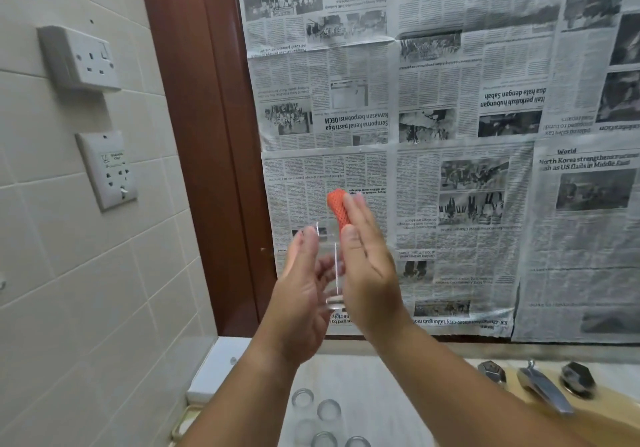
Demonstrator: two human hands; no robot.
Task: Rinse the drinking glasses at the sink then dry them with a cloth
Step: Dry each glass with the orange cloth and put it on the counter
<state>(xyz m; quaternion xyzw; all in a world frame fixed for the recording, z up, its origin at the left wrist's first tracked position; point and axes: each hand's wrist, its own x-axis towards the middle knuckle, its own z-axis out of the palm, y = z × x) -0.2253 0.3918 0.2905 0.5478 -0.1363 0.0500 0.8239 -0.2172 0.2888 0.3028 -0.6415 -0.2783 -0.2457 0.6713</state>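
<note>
Newspaper (450,82) behind held glass (333,296) and cloth (337,208); spare glasses (328,409), tap (544,393) below

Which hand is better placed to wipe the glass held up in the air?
The right hand: it pinches the orange cloth close by the rim of the glass, so it could probably start wiping. The left hand is busy holding the glass.

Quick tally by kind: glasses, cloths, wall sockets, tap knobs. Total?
drinking glasses: 6 (one glass in the left hand, 5 on the counter, one of them faint)
orange cloth: 1, in the right hand
wall sockets: 2
tap knobs: 2
Total: 11
</note>
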